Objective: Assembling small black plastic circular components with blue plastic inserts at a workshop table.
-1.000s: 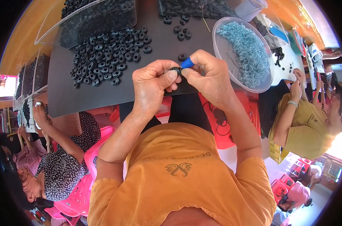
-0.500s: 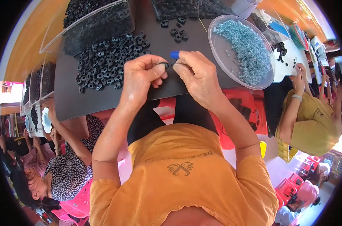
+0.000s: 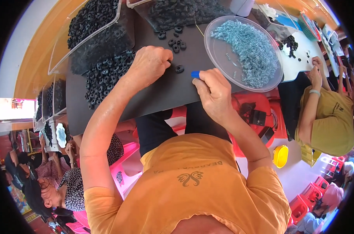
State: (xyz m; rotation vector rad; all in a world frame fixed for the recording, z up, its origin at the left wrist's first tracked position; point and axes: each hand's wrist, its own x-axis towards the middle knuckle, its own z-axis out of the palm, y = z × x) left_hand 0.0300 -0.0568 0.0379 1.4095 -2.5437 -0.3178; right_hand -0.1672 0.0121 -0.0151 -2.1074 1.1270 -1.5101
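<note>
My left hand is over the right side of a pile of small black plastic parts, its fingers curled inward. Something dark shows at its fingertips, too little of it to name. To the right, my right hand is above the table's near edge, thumb and index finger pinched together. A blue finger cover sits on that index fingertip. Whether anything small is in the pinch is hidden. On the dark table, a single ridged black part lies between my hands.
Several loose black parts lie farther back. A clear round tray of small bluish springs stands at the right. Clear bins of black parts stand at the far left and far middle. Other people sit on both sides.
My hands have parted. The left moved away toward the pile, the right a little rightward. The black part that was in my left fingers is no longer there; one now lies on the table.
</note>
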